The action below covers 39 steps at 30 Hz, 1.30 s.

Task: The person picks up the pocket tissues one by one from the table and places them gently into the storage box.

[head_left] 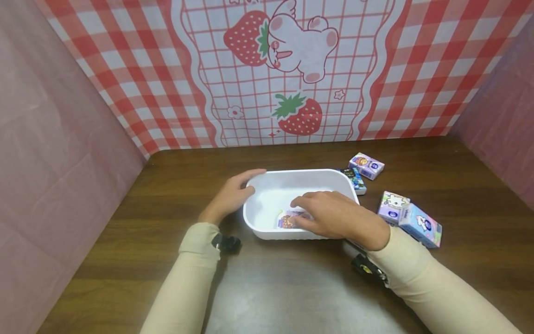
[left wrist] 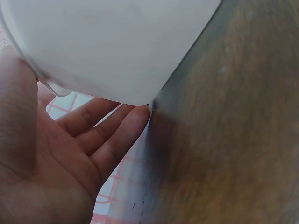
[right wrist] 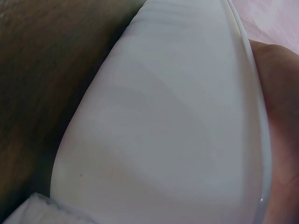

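Note:
A white plastic bin point(head_left: 302, 235) stands on the wooden table. My left hand point(head_left: 229, 197) grips its left end, with the thumb over the rim and the fingers against the outer wall, as the left wrist view shows. Inside the bin, my right hand point(head_left: 333, 213) holds a small purple-and-white tissue pack point(head_left: 285, 221) low near the front wall, thumb on the near side and fingers on the far side. Part of this pack is hidden by the hand. In the right wrist view the bin's outer wall point(right wrist: 163, 112) covers the fingers.
Right of the bin lie a purple tissue pack point(head_left: 367, 165), a dark blue patterned pack point(head_left: 356, 181) partly behind the bin, a white-and-purple pack point(head_left: 392, 206) and a light blue pack point(head_left: 420, 226) touching it. A red-checked cloth point(head_left: 158, 69) hangs behind the table point(head_left: 158, 260).

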Tool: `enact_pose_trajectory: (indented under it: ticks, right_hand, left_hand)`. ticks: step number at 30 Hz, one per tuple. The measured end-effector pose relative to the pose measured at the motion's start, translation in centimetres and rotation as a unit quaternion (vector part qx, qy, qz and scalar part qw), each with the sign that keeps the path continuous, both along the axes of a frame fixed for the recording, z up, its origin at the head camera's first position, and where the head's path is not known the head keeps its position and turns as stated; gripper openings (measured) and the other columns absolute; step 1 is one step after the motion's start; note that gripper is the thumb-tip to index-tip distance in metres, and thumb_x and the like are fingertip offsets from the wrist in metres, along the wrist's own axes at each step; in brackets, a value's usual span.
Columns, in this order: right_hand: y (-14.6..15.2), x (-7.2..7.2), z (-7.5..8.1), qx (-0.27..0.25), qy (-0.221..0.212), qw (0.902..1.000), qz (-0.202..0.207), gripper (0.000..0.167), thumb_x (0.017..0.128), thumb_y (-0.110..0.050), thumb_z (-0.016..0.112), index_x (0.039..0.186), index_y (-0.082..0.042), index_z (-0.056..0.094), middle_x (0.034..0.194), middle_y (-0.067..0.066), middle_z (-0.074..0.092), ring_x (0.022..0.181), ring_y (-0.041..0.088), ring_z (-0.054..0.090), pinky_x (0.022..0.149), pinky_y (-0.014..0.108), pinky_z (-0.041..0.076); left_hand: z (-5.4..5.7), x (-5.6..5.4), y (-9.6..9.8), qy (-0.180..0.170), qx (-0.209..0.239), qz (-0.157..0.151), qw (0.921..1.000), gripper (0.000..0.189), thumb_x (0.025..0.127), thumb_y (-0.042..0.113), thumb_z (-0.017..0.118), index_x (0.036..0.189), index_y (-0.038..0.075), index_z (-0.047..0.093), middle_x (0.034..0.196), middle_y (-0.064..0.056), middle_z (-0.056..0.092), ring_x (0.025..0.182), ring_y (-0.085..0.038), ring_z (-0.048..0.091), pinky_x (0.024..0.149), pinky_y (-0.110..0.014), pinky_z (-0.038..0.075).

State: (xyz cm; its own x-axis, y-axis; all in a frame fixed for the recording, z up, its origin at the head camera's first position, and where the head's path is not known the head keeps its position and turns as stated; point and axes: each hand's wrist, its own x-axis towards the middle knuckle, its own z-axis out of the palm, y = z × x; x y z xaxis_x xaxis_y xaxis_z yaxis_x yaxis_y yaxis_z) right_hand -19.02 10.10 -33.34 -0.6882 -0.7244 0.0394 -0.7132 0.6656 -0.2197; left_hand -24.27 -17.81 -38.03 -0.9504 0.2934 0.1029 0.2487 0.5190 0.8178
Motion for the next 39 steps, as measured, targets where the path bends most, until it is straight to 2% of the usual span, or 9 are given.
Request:
enact_pose_trajectory:
  ticks: [11, 18, 23, 33, 39]
  right_hand:
    - [0.0, 0.0, -0.2, -0.019, 0.051, 0.9982, 0.023, 0.037, 0.096, -0.039, 0.062, 0.12, -0.011, 0.07, 0.105, 0.003, 0.07, 0.093, 0.019, 0.067, 0.083, 0.043, 0.056]
    - [0.1, 0.0, 0.0, -0.019, 0.055, 0.998, 0.025, 0.038, 0.097, -0.039, 0.063, 0.12, -0.011, 0.071, 0.107, 0.003, 0.071, 0.094, 0.02, 0.068, 0.084, 0.044, 0.056]
    - [0.3, 0.1, 0.5, -0.016, 0.043, 0.9989, 0.007, 0.042, 0.095, -0.042, 0.065, 0.123, -0.012, 0.071, 0.112, 0.004, 0.072, 0.099, 0.021, 0.068, 0.089, 0.046, 0.055]
    - [1.2, 0.3, 1.2, -0.024, 0.053, 0.9982, -0.011, 0.041, 0.093, -0.04, 0.069, 0.121, -0.011, 0.072, 0.111, 0.005, 0.072, 0.097, 0.021, 0.068, 0.088, 0.045, 0.056]
    - [1.5, 0.5, 1.3, -0.027, 0.045, 0.9985, -0.018, 0.041, 0.093, -0.04, 0.069, 0.122, -0.011, 0.072, 0.114, 0.006, 0.072, 0.103, 0.023, 0.068, 0.091, 0.047, 0.055]
  left_hand:
    - [0.0, 0.0, -0.1, -0.004, 0.003, -0.005, 1.0, 0.047, 0.097, 0.014, 0.056, 0.14, 0.034, 0.059, 0.144, 0.008, 0.054, 0.135, -0.017, 0.047, 0.111, -0.047, 0.039]
    - [0.1, 0.0, -0.1, -0.011, 0.004, -0.002, 0.9999, 0.046, 0.098, 0.016, 0.056, 0.141, 0.034, 0.058, 0.144, 0.009, 0.055, 0.134, -0.017, 0.048, 0.109, -0.047, 0.041]
    - [0.1, 0.1, -0.1, -0.017, 0.01, 0.004, 0.9998, 0.045, 0.098, 0.017, 0.057, 0.139, 0.035, 0.059, 0.143, 0.009, 0.055, 0.134, -0.017, 0.049, 0.108, -0.048, 0.042]
    - [0.1, 0.0, -0.1, -0.01, 0.006, 0.001, 0.9999, 0.047, 0.098, 0.015, 0.056, 0.142, 0.032, 0.058, 0.145, 0.007, 0.054, 0.134, -0.017, 0.048, 0.11, -0.046, 0.04]
    - [0.0, 0.0, -0.1, -0.012, 0.005, -0.001, 0.9999, 0.047, 0.098, 0.016, 0.056, 0.141, 0.034, 0.057, 0.145, 0.008, 0.054, 0.135, -0.017, 0.047, 0.11, -0.048, 0.039]
